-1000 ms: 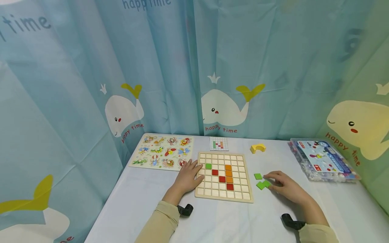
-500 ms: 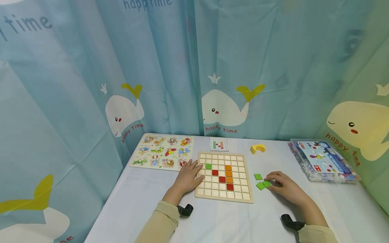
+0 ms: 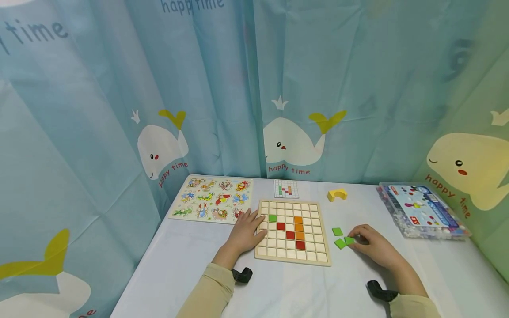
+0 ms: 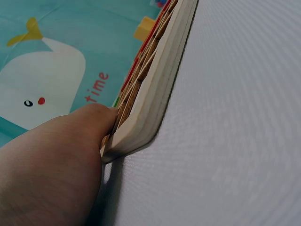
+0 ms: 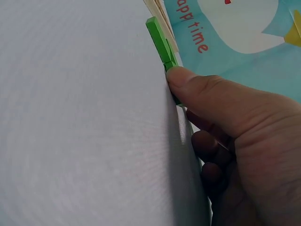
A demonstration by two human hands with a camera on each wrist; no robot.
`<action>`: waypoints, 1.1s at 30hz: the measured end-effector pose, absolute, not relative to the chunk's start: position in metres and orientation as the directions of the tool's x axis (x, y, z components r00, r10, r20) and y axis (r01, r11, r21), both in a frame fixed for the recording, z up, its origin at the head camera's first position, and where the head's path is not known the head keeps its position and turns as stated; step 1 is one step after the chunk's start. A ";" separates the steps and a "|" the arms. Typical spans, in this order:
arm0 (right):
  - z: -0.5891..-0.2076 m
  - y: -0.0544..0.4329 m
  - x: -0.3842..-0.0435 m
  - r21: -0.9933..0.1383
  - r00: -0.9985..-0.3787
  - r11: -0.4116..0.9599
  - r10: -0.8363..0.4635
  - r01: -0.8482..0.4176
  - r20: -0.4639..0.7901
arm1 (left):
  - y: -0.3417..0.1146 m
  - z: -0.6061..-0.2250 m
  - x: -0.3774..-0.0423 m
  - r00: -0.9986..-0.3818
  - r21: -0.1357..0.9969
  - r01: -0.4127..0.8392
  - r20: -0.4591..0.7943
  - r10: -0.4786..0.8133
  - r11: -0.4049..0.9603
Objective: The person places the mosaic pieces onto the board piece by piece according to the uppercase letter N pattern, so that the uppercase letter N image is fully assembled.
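My left hand (image 3: 244, 232) rests on the left edge of a wooden grid board (image 3: 292, 261), fingers stretched over its rim. In the left wrist view, the thumb (image 4: 94, 120) lies against the board's corner. One green, several red and several orange square tiles sit in the board's cells. Right of the board, my right hand (image 3: 371, 245) pinches a green tile (image 3: 349, 240) between thumb and forefinger, low at the table. Two more green tiles lie close by, a far tile (image 3: 337, 231) and a near tile (image 3: 339, 244). In the right wrist view, the thumb (image 5: 181, 77) covers part of the tile.
Behind the board lies a small pattern card (image 3: 286, 189). An insect picture puzzle (image 3: 207, 190) is at the back left, a yellow arch block (image 3: 337, 194) at the back. A clear plastic case (image 3: 423, 210) stands far right. Patterned curtains (image 3: 222, 88) bound the table.
My right hand has shifted slightly right, away from the far green tile, and its fingertips have closed on the rightmost one. The left hand stays in place on the board.
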State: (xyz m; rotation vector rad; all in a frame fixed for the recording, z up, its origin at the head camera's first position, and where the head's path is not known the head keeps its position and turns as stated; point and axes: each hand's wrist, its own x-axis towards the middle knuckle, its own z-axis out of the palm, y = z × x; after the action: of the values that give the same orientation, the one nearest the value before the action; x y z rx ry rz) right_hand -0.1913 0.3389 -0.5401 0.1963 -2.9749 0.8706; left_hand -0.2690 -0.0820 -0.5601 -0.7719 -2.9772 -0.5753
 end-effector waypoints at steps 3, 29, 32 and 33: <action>-0.541 0.339 -0.191 -0.532 -0.990 0.835 -0.111 -0.139 0.085 | -0.082 -0.558 -0.268 -0.878 0.354 0.473 0.109 0.467 0.807; -0.517 0.324 -0.191 -0.548 -0.983 0.821 -0.080 -0.159 0.166 | -0.082 -0.556 -0.266 -0.878 0.371 0.473 0.118 0.464 0.799; -0.510 0.315 -0.193 -0.549 -0.979 0.815 -0.099 -0.184 0.180 | -0.083 -0.556 -0.266 -0.878 0.367 0.472 0.118 0.463 0.802; -0.508 0.313 -0.195 -0.545 -0.977 0.816 -0.106 -0.192 0.186 | -0.083 -0.556 -0.266 -0.878 0.365 0.472 0.118 0.463 0.802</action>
State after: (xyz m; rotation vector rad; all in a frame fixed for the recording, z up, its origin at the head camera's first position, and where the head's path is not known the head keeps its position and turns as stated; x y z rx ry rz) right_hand -0.1945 0.3126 -0.5085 0.2351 -2.8524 0.8798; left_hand -0.2660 -0.0829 -0.5564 -0.7684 -2.9608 -0.6087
